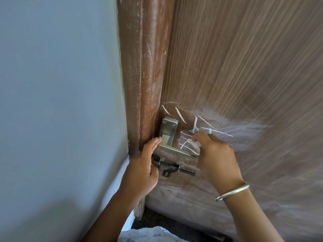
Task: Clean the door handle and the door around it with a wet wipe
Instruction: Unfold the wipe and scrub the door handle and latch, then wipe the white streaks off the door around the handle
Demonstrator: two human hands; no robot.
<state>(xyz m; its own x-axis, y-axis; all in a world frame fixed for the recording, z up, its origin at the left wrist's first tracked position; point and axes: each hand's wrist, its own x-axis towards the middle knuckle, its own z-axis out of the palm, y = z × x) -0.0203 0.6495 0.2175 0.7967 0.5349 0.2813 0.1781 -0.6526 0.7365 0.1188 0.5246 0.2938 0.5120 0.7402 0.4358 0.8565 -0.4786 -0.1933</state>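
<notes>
The silver metal lever door handle (168, 135) sits at the left edge of the brown wood-grain door (244, 67), just beside the reddish-brown wooden door frame (145, 67). It has a rectangular plate with two screws at the top, and its flat lever goes out to the right. Thin white chalk-like lines (180, 114) are on the door above and to the right of the plate, and a pale whitish smear (244, 130) spreads further right. The left hand (143, 170) keeps its fingers (154, 142) nearly straight, the tips touching the neck of the handle, and it holds nothing. The right hand (216, 154) pinches a small crumpled white wet wipe (196, 144) against the door just above the lever. A silver bangle (232, 192) is on this wrist. A black sliding bolt (173, 167) is just under the handle
</notes>
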